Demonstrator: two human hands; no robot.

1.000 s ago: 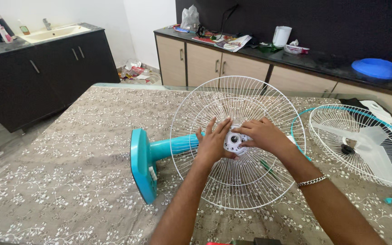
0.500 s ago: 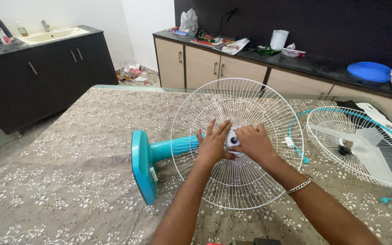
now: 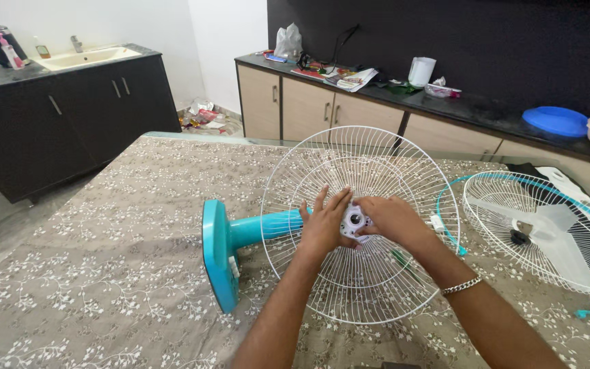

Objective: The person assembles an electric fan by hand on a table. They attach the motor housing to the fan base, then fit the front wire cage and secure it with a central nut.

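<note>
We brace the grille (image 3: 360,225) with left hand (image 3: 322,225) flat, ungripped; right hand (image 3: 392,220) grip pinches the hub (image 3: 354,221), square-on.

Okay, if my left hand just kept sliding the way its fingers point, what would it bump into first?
Likely the white round hub at the middle of the wire fan guard: your left hand has fingertips beside it, the right hand just beyond. Depth is unclear.
</note>
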